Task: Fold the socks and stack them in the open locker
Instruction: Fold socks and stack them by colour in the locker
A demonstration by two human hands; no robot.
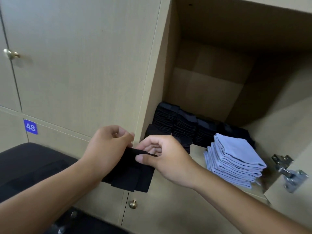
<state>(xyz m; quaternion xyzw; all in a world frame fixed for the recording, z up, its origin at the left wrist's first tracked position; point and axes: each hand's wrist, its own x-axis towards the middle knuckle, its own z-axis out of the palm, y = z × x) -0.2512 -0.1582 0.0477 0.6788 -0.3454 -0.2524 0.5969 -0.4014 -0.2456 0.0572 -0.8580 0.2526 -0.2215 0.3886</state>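
The only readable marking is the number "48", in white digits on a small square blue label (30, 127). The label sits on the upper left corner of a closed beige wood-grain locker door (55, 141), in the row below the larger closed doors. Nothing else carries legible text.

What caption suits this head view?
Both hands fold a black sock beside an open locker holding black and blue stacks.

2 hands (109, 142), 1 black sock (131, 174) held, 4 black sock stacks (184, 127), 1 blue stack (234, 159), 2 brass knobs (11, 54), 1 hinge (290, 173).
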